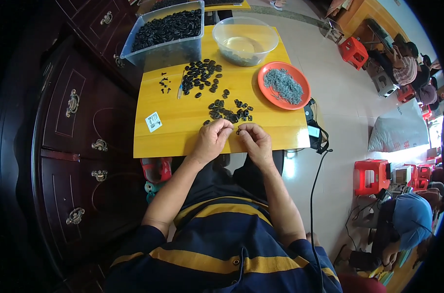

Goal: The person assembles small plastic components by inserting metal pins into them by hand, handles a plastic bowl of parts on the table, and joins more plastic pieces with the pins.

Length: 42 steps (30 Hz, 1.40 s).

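Note:
My left hand [213, 140] and my right hand [254, 140] meet at the near edge of a yellow table [178, 119], fingertips pinched together on a small black part [238, 131]. Just beyond the fingers lies a loose cluster of black parts [229, 111]. A bigger heap of black parts [201, 77] sits farther back. An orange plate [300, 97] heaped with small grey pieces rests at the table's right.
A clear bin of black parts [169, 34] and a clear bowl [245, 41] stand at the table's far side. Dark wooden drawers [78, 136] line the left. Red stools [371, 176] and seated people are to the right. A black cable [313, 185] hangs beside the table.

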Motion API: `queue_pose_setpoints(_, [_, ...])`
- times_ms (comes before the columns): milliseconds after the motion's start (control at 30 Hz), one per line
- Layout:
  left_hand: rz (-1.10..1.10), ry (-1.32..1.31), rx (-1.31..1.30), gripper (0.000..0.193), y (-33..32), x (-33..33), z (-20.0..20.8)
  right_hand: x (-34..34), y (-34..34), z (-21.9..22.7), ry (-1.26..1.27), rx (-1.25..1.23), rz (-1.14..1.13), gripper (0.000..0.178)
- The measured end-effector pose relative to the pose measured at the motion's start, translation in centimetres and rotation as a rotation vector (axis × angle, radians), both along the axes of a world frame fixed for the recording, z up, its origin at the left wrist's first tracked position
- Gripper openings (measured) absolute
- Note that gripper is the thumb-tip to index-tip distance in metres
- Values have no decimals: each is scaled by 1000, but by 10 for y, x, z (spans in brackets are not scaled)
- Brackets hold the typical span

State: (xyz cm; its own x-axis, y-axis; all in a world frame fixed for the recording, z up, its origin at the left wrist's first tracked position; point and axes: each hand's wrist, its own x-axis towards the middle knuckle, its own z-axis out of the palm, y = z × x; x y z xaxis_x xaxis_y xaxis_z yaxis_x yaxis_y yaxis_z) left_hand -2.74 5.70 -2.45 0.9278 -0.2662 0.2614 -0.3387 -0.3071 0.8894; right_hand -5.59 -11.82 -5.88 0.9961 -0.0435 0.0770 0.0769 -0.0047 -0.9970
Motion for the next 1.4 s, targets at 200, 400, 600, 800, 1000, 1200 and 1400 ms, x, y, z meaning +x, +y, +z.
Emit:
queue_pose_setpoints(200, [-21,17,0,7,-4,-1,0,-1,2,5,20,48,-19,14])
queue_pose_setpoints(400, [-13,-3,12,5,-6,0,-1,0,2,4,39,40,-25,12])
queue_pose_setpoints(600, [6,7,5,5,-8,0,-4,1,5,2,51,43,-34,7])
queue_pose_setpoints(800, [-46,109,-57,11,-4,2,-1,2,5,1,26,89,-40,9])
queue_pose_setpoints(1000, [160,86,-3,27,38,8,-12,1,2,4,25,224,-37,9])
queue_pose_setpoints(1200, [217,-133,430,28,51,14,2,1,-3,3,74,257,5,11])
queue_pose_setpoints(1400, [173,-123,562,20,47,19,3,1,-3,3,67,248,8,11])
